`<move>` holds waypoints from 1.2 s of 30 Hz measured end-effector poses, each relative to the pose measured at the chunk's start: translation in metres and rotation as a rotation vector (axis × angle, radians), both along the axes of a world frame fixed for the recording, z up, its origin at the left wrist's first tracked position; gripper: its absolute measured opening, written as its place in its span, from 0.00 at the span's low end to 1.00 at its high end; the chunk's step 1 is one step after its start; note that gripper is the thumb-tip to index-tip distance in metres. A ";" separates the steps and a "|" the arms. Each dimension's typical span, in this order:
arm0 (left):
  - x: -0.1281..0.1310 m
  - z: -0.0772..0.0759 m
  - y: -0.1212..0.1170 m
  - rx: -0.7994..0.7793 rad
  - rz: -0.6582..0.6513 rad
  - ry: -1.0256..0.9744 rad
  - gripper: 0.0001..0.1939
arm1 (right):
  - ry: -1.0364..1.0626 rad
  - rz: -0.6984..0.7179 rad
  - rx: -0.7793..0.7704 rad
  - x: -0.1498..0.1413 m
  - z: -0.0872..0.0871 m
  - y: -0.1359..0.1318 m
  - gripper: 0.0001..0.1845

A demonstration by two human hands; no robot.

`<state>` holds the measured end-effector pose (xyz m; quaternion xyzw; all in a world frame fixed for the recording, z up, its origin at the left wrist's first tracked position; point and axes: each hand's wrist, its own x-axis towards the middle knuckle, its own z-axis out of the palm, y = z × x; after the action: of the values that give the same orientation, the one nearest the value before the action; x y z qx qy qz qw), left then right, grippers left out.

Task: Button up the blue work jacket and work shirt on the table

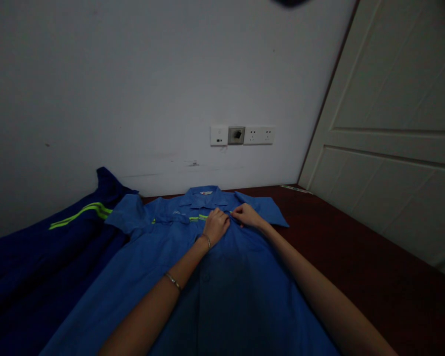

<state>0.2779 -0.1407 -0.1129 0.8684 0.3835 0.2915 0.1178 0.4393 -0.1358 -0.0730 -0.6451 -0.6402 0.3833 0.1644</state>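
A blue short-sleeved work shirt (pixel 163 262) lies spread front side up, its collar toward the wall and a yellow-green stripe across the chest. On the right chest, my left hand (pixel 217 225) has its fingers closed on the cloth by the stripe. Just beside it, my right hand (pixel 245 216) pinches the same shirt's fabric near the chest pocket area. The fingertips of both hands are close together, and the bit of cloth between them is too small to make out. Bracelets circle my left wrist and forearm.
A dark blue garment (pixel 55 257) with yellow-green stripes lies at the left, against the wall. The surface beneath is dark red-brown wood (pixel 356 247). Wall sockets (pixel 258 135) sit above its back edge, and a white panelled door (pixel 396 138) stands at the right.
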 end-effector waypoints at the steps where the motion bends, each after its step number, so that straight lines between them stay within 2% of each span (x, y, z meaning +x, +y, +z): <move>1: 0.000 0.000 0.000 -0.013 0.001 -0.023 0.07 | 0.004 -0.003 -0.009 0.000 0.000 0.000 0.14; 7: 0.000 -0.001 0.000 -0.069 -0.023 -0.106 0.07 | 0.026 -0.006 -0.038 0.001 -0.002 0.001 0.14; 12: 0.002 0.001 -0.001 -0.039 0.001 -0.004 0.07 | -0.031 0.015 -0.018 -0.003 0.000 0.000 0.14; 17: 0.005 0.001 -0.005 0.000 0.036 0.113 0.07 | -0.095 0.107 0.047 -0.006 0.006 -0.003 0.14; 24: 0.003 0.001 -0.005 0.020 0.001 0.111 0.06 | -0.270 0.242 0.187 -0.003 0.008 -0.003 0.16; 27: 0.001 0.001 -0.005 -0.009 -0.021 0.081 0.07 | -0.371 0.202 0.261 0.003 0.008 -0.002 0.16; 31: 0.001 0.002 -0.006 -0.033 -0.038 -0.030 0.08 | -0.410 0.134 0.248 0.009 0.011 -0.002 0.16; 33: 0.000 0.006 -0.006 -0.049 0.008 -0.140 0.09 | -0.407 0.124 0.243 0.008 0.015 -0.003 0.16; 36: -0.006 0.021 0.003 -0.119 0.167 -0.305 0.11 | -0.386 0.105 0.258 0.005 0.023 -0.003 0.15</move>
<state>0.2716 -0.1375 -0.0923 0.7709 0.4484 0.4052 0.2012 0.4442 -0.1389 -0.0495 -0.6460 -0.7360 0.1762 0.1000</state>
